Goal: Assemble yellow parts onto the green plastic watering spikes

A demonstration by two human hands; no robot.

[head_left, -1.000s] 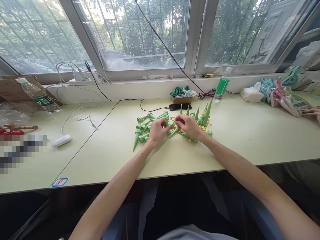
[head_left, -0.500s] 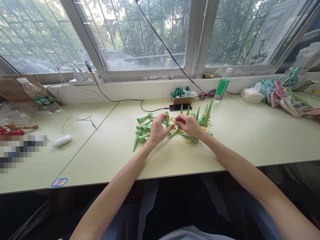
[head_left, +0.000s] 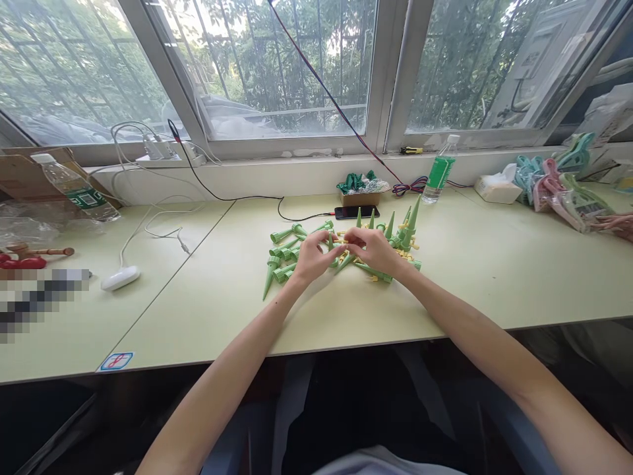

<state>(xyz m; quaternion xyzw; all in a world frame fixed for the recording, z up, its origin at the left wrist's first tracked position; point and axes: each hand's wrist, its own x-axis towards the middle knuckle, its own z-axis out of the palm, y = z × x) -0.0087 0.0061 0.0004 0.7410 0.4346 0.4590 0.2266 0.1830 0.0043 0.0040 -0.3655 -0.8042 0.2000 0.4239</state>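
Over green spikes nearer the tabletop's back edge, we seem to be fitting or turning a small yellow piece, our right hand apparently pinching it, our left hand curled close, hold unclear, which calls for steady fingertips.

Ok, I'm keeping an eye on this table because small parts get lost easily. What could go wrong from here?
The right hand works close to the upright green spikes, so its knuckles or wrist might topple one. The small yellow pieces lie in among the green parts, where one could easily be overlooked. The phone lies just behind the pile with its black cable attached, so a toppled spike may land on it.
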